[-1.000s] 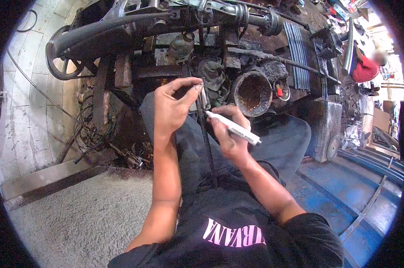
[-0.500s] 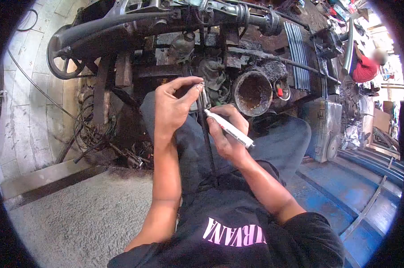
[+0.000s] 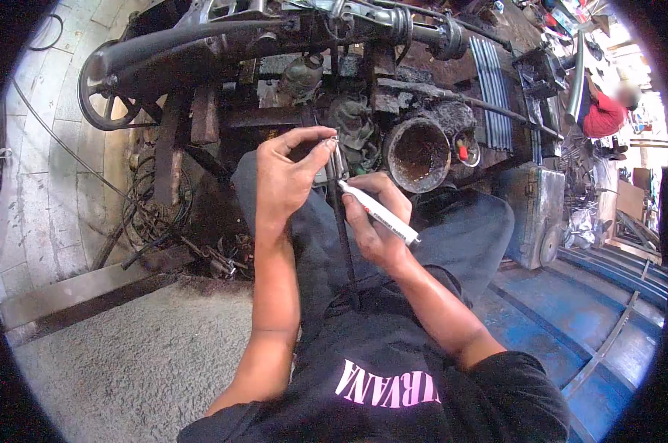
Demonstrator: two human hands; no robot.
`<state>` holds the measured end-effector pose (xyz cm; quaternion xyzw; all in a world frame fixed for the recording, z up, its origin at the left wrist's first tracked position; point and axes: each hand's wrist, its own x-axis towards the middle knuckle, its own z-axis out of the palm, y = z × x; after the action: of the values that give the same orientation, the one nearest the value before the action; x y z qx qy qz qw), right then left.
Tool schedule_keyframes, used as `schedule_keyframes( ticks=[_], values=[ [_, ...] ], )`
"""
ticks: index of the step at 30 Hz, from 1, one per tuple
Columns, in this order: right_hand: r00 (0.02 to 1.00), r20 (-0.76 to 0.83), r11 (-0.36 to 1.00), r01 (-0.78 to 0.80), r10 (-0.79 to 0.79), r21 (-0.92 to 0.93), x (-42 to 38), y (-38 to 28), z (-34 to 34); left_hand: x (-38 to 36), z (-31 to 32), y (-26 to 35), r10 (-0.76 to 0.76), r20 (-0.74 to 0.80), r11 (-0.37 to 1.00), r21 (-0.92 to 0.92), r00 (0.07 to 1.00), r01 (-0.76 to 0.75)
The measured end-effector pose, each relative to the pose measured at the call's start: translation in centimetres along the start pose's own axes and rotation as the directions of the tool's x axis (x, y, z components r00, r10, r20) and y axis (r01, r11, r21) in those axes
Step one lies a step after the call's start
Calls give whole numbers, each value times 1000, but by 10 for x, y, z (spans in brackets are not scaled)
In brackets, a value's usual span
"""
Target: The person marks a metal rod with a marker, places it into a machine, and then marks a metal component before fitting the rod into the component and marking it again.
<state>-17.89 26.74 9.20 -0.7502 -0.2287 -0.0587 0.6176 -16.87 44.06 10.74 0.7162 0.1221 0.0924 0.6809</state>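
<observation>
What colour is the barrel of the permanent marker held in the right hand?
The marker's barrel is white, clearest in the head view.

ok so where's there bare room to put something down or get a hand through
The grey floor looks barest, between the pale beam and the left arm. The blue panel also has open stretches between its bars. It's crowded just beyond the left hand and right hand: rag, grimy bowl, row of rods.

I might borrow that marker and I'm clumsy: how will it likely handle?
The marker should feel stiff, as its barrel looks straight in the right hand. It is probably light for its size, since it is slim and held by the fingers. Set down, it might roll, because the barrel looks rounded and I see no clip.
</observation>
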Motion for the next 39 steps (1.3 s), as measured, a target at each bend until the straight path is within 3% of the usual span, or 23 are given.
schedule_keyframes(
  ticks=[9,13,14,15,17,19,20,21,23,25,27,29,32,33,35,39],
  values=[
    [998,21,998,59,-58,-17,0,-1,6,0,2,3,-31,-1,999,20,1000,31],
    [1000,4,1000,11,-11,13,-2,0,2,0,2,2,11,-12,1000,29,1000,-10],
    [992,-13,991,-122,123,53,-7,-1,1,0,2,1,2,-26,999,34,1000,-1],
    [990,-67,990,-122,128,76,-11,6,4,0,2,-1,-5,-39,999,39,999,7],
    [950,-106,939,-266,294,219,-20,10,14,2,5,-10,16,-64,999,29,998,-14],
    [924,20,908,-380,383,174,-27,5,11,5,9,-15,38,-86,999,20,996,-37],
    [813,141,708,-565,564,424,-33,5,15,6,12,-16,22,-93,1000,20,995,-21],
    [813,143,707,-565,564,426,-36,2,18,8,14,-18,7,-102,1000,21,995,-5],
    [720,205,554,-656,664,512,-39,-2,21,18,19,-33,21,-128,1000,20,992,-19],
    [739,203,585,-644,642,493,-43,3,21,31,21,-36,42,-153,999,20,987,-39],
    [753,136,599,-606,644,523,-45,3,18,40,21,-37,67,-143,985,168,987,-43],
    [750,90,614,-597,655,516,-43,1,13,46,24,-46,80,-131,988,143,988,-61],
    [773,61,608,-543,632,579,-46,3,8,51,33,-63,135,-121,892,446,984,-67],
    [763,61,598,-551,643,582,-45,4,7,50,35,-63,134,-118,892,447,984,-67],
    [755,61,587,-556,653,589,-45,6,5,49,37,-60,220,-139,779,621,966,-88],
    [774,87,606,-555,627,570,-41,4,5,52,32,-73,309,-71,708,683,948,-180]
  ],
)
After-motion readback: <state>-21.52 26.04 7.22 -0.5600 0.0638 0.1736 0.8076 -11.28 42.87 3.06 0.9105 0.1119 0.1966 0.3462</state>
